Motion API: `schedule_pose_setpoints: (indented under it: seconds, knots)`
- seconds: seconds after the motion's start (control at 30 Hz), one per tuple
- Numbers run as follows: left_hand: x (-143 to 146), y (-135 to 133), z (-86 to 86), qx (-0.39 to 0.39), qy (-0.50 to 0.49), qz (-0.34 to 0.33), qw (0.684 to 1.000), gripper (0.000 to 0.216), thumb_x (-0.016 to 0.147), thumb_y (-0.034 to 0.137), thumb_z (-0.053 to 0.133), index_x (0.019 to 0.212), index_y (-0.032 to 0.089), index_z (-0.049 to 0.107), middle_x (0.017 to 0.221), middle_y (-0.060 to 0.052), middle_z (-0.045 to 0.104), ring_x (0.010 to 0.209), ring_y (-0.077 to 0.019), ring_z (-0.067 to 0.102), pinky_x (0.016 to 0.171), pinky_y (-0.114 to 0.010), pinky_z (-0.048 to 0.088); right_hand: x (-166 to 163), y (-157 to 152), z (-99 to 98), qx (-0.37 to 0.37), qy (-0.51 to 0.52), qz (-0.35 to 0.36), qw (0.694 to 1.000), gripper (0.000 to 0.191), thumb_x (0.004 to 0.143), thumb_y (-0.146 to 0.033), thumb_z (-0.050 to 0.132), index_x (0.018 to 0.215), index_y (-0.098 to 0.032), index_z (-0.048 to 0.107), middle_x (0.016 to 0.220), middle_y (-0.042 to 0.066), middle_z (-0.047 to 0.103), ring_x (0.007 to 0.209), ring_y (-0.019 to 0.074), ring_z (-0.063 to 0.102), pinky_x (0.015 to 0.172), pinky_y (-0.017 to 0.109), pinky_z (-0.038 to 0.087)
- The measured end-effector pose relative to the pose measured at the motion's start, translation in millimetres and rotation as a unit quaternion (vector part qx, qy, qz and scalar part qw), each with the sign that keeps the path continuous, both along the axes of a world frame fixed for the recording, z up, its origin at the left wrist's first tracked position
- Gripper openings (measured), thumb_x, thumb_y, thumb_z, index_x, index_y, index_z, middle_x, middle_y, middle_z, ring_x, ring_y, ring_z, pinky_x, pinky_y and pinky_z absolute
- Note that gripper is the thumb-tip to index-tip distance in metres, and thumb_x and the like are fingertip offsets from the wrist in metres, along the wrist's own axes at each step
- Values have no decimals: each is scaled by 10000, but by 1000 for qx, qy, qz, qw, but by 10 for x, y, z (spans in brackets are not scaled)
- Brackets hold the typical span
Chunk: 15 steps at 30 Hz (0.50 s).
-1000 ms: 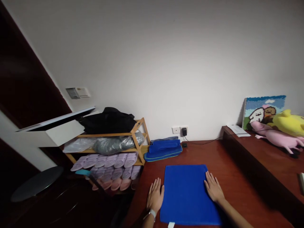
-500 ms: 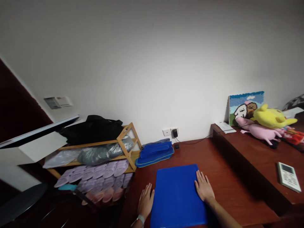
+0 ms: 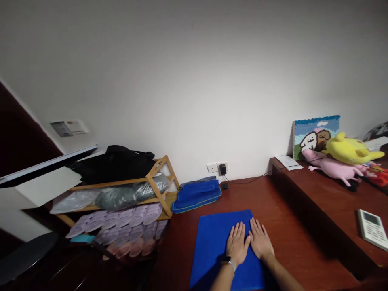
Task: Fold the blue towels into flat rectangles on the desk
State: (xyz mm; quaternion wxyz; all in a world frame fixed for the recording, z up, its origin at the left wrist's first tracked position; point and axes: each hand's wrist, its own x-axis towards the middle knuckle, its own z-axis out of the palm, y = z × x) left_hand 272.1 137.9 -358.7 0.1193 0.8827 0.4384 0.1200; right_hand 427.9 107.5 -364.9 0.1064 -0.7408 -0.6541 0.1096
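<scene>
A flat blue cloth-like rectangle (image 3: pixel 209 238) lies on the reddish-brown desk (image 3: pixel 294 238); I cannot tell if it is a folded bag or a sheet. My left hand (image 3: pixel 238 244), with a watch on its wrist, rests flat on the right half of it, fingers stretched forward. Right beside it my right hand (image 3: pixel 261 242) lies flat across the blue piece's right edge, partly on the bare wood. The two thumbs are close together. Neither hand holds anything.
More folded blue cloth (image 3: pixel 198 192) lies by the wall, near a plugged-in charger (image 3: pixel 223 169). To the left stands a wooden rack (image 3: pixel 157 186) with purple slippers (image 3: pixel 130 217). A raised ledge on the right bears plush toys (image 3: pixel 333 163) and a white calculator-like device (image 3: pixel 372 229).
My left hand has moved right, from the blue piece's left edge onto its surface next to my right hand. My right hand has stayed in place.
</scene>
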Motion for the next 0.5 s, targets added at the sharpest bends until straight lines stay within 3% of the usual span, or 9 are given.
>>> schedule_pose_setpoints:
  seconds: [0.07, 0.2, 0.33, 0.4, 0.5]
  knots:
    - [-331, 40, 1, 2, 17, 19, 1000, 645, 1076, 512, 177, 1657, 234, 214, 1712, -41, 261, 1589, -239, 215, 1311, -497, 217, -4, 2, -11, 2, -1, -9, 1000, 670, 1027, -385, 162, 1636, -119, 244, 1706, 48, 238, 1591, 235, 168, 1303, 458, 125]
    - [-1320, 66, 80, -4, 58, 124, 991, 683, 1068, 567, 205, 1651, 213, 234, 1706, -69, 263, 1583, -263, 229, 1302, -523, 226, -14, -1, -25, 7, 4, -13, 1000, 679, 1028, -397, 167, 1635, -101, 236, 1706, 51, 237, 1592, 233, 166, 1305, 456, 119]
    - [-2175, -84, 62, -2, 66, 198, 978, 691, 1068, 574, 230, 1647, 198, 253, 1704, -73, 278, 1572, -251, 265, 1291, -501, 262, -13, -12, -51, 6, -1, -17, 1000, 682, 1026, -406, 170, 1635, -109, 242, 1708, 53, 244, 1592, 226, 173, 1304, 448, 116]
    - [-2390, -190, 16, 10, 57, 187, 981, 672, 1071, 561, 246, 1650, 219, 244, 1706, -54, 284, 1571, -235, 272, 1292, -485, 269, -9, -17, -68, 3, -9, -18, 1000, 688, 1025, -414, 158, 1637, -108, 234, 1711, 52, 238, 1592, 223, 171, 1303, 442, 117]
    - [-2456, -297, -15, 28, 39, 180, 983, 643, 1074, 546, 263, 1646, 249, 266, 1699, -30, 319, 1563, -221, 301, 1294, -474, 271, -1, -22, -99, 2, -25, -15, 1000, 696, 1025, -413, 143, 1635, -91, 232, 1712, 61, 236, 1591, 233, 182, 1300, 453, 123]
